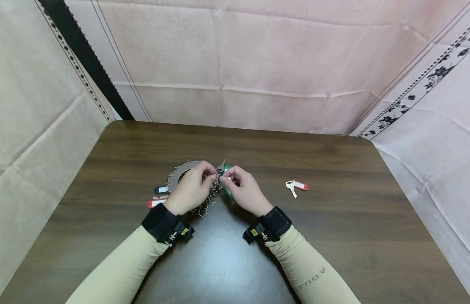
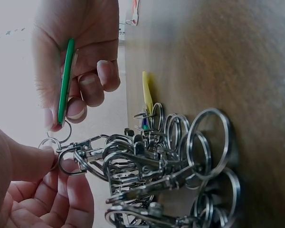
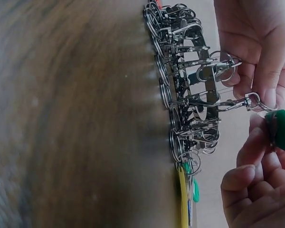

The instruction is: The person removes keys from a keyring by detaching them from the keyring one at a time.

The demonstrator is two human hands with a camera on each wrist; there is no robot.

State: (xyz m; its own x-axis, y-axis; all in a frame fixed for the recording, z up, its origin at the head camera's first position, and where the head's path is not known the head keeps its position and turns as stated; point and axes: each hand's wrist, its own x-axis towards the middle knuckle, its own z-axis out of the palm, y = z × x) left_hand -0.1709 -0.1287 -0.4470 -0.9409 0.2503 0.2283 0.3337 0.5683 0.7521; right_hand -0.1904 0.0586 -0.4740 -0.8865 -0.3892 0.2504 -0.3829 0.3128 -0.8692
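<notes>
Over the middle of the table, my left hand (image 1: pixel 190 191) pinches a small split ring (image 2: pixel 43 142) between thumb and fingers. This split ring hangs from a metal swivel clasp (image 2: pixel 80 151), one of several on a flat round metal key holder (image 1: pixel 177 174). Facing it, my right hand (image 1: pixel 249 193) holds a green key tag (image 2: pixel 65 88) close to the split ring. A thin loop at the tag's end meets or nearly touches that ring; whether they are linked I cannot tell. My hands partly cover the key holder in the head view.
A loose key (image 1: pixel 292 186) with a red tag (image 1: pixel 301 185) lies to the right on the wooden table (image 1: pixel 333 236). At the holder's left are a dark tag (image 1: pixel 160 190) and a red tag (image 1: pixel 155 203). A yellow tag (image 2: pixel 146 88) hangs on its far side.
</notes>
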